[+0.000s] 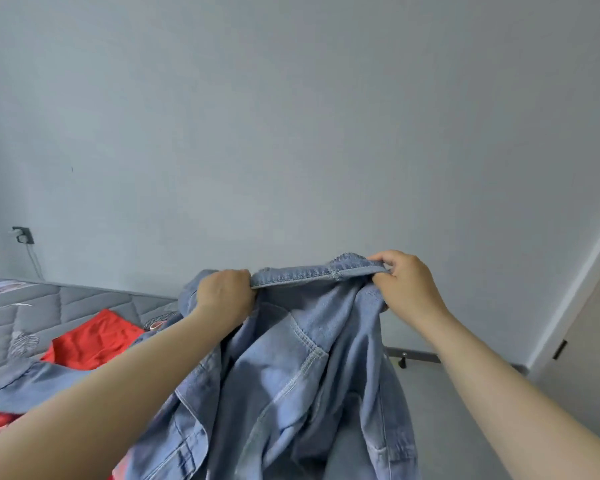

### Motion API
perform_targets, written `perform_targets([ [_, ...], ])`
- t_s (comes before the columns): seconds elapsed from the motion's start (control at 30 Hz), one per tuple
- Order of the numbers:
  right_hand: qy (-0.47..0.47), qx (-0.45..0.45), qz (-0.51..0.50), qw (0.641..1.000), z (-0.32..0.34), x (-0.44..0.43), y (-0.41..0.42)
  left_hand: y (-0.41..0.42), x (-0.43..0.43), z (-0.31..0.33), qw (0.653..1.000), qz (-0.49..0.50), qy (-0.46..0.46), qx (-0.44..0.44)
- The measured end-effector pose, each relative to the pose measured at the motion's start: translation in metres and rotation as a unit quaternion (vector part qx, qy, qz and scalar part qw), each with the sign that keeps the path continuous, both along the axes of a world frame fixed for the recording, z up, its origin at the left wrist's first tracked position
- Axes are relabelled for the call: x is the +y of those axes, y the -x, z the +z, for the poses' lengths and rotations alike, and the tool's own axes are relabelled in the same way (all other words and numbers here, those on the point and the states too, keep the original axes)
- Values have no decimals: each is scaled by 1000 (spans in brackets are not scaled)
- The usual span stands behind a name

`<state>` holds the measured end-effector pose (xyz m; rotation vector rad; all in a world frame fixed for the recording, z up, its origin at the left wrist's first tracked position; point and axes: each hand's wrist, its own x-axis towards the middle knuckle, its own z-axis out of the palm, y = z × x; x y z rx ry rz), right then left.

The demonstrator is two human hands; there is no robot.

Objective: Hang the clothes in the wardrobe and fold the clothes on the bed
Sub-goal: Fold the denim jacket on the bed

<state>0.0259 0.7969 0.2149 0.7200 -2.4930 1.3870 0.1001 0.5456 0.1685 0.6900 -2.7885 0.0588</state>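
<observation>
Jacket (291, 368) held up between hands (left (224, 294), right (404, 285)), bed (32, 310) behind left

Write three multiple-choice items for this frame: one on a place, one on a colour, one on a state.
1. The red garment lies: A on the floor; B on the bed; C on a hanger.
2. The raised jacket is: A black; B white; C blue denim.
3. The hands: A the left hand and right hand both grip the jacket; B one grips it; C both are empty.

Answers: 1 B, the red cloth rests on the bed's quilted top; 2 C, stitched blue denim shows; 3 A, the fingers of both curl round its top edge.
</observation>
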Motion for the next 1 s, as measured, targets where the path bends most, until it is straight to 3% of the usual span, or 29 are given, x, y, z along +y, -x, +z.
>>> perform_targets([
  [0.07, 50, -50, 19, 997, 16, 2, -1, -7, -1, 36, 999, 6, -43, 22],
  [0.13, 95, -67, 33, 993, 33, 2, -3, -13, 2, 68, 986, -20, -153, 60],
  [0.2, 155, -61, 37, 985, 51, 3, -7, -18, 6, 94, 920, -58, -347, 173],
  [0.27, 222, -42, 33, 974, 69, 7, -14, -25, 14, 114, 860, -85, -394, 313],
  [0.4, 269, 45, 3, 962, 104, 22, -34, -44, 34, 147, 860, -117, -258, 424],
  [0.6, 209, 243, -50, 946, 150, 44, -74, -77, 55, 198, 839, -142, -54, 523],
  [0.77, 176, 341, -59, 921, 180, 61, -114, -118, 74, 217, 811, -145, 14, 567],
  [1.0, 179, 382, -62, 905, 199, 79, -156, -169, 96, 225, 795, -157, 85, 580],
])
